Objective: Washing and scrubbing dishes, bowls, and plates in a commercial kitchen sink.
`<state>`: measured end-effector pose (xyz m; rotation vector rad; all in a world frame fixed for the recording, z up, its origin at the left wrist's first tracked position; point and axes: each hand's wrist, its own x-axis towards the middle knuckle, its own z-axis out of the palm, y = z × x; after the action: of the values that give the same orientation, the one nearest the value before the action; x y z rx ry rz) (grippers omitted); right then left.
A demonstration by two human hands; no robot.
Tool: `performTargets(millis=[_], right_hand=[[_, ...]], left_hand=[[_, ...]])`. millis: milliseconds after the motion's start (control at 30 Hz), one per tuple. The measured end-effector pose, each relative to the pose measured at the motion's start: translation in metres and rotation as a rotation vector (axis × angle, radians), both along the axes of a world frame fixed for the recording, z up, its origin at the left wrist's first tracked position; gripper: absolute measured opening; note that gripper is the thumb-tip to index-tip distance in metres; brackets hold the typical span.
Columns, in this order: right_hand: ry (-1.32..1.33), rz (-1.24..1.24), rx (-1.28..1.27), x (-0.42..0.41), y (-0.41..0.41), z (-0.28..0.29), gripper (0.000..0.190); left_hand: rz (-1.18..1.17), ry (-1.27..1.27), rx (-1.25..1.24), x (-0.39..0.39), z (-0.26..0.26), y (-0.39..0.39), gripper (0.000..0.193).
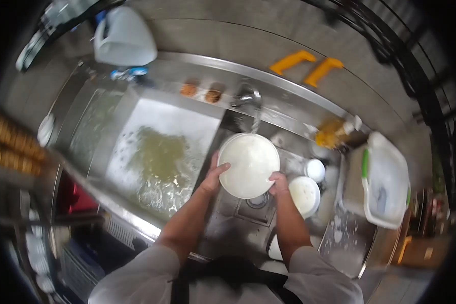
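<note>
A round white tub or bowl (249,166) is held by its sides between both my hands, over the right-hand steel sink basin. My left hand (213,176) grips its left edge, thumb on the rim, and my right hand (279,183) its lower right edge. Water runs from the metal faucet (247,97) at the tub's far edge. Right of my right hand stand a white round container (304,195) and a smaller white one (314,170). A drain strainer (257,200) shows just below the tub. Whether the tub holds anything besides water, I cannot tell.
On the left, a basin holds foamy, greenish water (159,152). Two scouring pads (189,89) (213,95) lie on the back ledge. A translucent jug (127,38) stands at the back left, a white plastic bin (387,182) at the right. Yellow handles (323,72) are at the wall.
</note>
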<state>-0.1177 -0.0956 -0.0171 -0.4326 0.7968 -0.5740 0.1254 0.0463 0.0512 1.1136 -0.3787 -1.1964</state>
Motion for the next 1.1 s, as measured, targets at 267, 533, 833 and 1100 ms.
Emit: performTargets(millis=[267, 533, 833, 1100], right_hand=[[0.054, -0.584, -0.23, 0.024, 0.093, -0.03, 0.041], [-0.159, -0.611, -0.254, 0.032, 0.1, 0.081, 0.059], [-0.31, -0.204, -0.259, 0.14, 0.099, 0.179, 0.088], [0.028, 0.185, -0.081, 0.319, 0.125, 0.163, 0.097]], left_hand=[[-0.089, -1.164, 0.071, -0.072, 0.14, -0.007, 0.107], [0.118, -1.51, -0.064, -0.102, 0.216, 0.037, 0.113], [0.114, -1.104, 0.035, 0.045, 0.223, 0.111, 0.117], [0.039, 0.297, 0.061, 0.295, 0.086, 0.162, 0.084]])
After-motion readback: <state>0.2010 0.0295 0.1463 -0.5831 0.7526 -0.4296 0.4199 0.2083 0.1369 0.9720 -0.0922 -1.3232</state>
